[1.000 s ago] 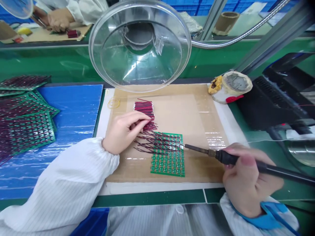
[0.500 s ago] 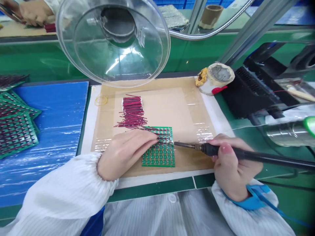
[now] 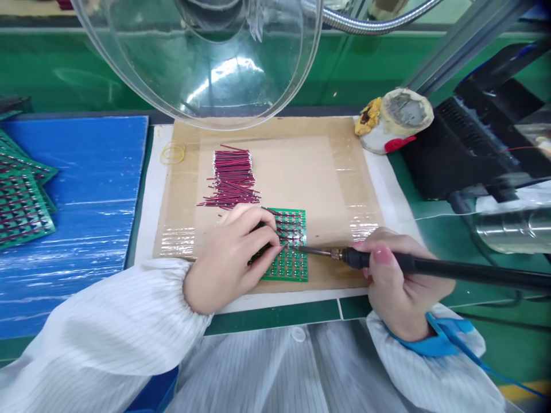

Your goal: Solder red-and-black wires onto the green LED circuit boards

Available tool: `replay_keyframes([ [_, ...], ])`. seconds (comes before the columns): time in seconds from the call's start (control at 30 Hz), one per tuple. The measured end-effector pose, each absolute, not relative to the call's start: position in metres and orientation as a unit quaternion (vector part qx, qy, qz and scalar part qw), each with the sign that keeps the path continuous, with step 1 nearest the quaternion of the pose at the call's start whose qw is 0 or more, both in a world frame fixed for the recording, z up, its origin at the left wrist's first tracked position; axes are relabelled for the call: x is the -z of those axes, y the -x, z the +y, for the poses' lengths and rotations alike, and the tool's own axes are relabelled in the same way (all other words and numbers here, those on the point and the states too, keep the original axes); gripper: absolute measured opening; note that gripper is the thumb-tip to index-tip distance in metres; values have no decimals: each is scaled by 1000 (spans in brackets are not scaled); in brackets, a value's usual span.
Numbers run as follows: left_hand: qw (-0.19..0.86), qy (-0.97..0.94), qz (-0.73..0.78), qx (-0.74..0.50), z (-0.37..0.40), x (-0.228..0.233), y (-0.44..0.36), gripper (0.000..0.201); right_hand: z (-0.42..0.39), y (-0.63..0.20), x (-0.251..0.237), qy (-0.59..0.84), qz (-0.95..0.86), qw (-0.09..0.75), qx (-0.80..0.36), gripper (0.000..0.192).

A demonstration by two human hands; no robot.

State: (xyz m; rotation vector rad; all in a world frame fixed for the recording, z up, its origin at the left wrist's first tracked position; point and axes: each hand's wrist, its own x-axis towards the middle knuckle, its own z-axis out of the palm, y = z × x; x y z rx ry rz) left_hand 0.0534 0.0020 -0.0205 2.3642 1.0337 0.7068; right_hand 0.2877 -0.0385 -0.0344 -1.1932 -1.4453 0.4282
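Observation:
A green circuit board [image 3: 297, 269] lies on the brown cardboard, with short dark red wires across its upper rows. My left hand [image 3: 236, 246] covers the board's left part, fingers curled. Its thumb and forefinger pinch a thin wire [image 3: 289, 246] against the board; most of the wire is hidden by the fingers. My right hand [image 3: 398, 281] grips a black-handled soldering iron [image 3: 387, 263] from the right, its tip over the board close to the left fingertips. Above the left hand is a pile of red and black wires [image 3: 232, 175].
Wired boards [image 3: 26, 206] are stacked on a blue sheet [image 3: 94, 189] at left. A clear round hood [image 3: 206, 69] hangs above the work. Beyond stand a taped pot [image 3: 398, 120] and a black device [image 3: 456, 149]. A yellow rubber band [image 3: 172, 153] lies on the cardboard.
My left hand has curled its fingers, thumb and forefinger now pinched at the iron's tip. The soldering iron has moved left, its tip now over the board. The whole view has shifted slightly.

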Motion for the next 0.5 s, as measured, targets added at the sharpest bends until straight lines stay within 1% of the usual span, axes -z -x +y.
replay_keyframes([
  [0.37, 251, -855, 376, -256, 2, 19, -54, 9, -38, -286, 33, 503, -625, 559, -207, 12],
  [0.5, 252, -855, 376, -254, 3, 20, -54, 9, -37, -286, 33, 493, -632, 568, -188, 12],
])
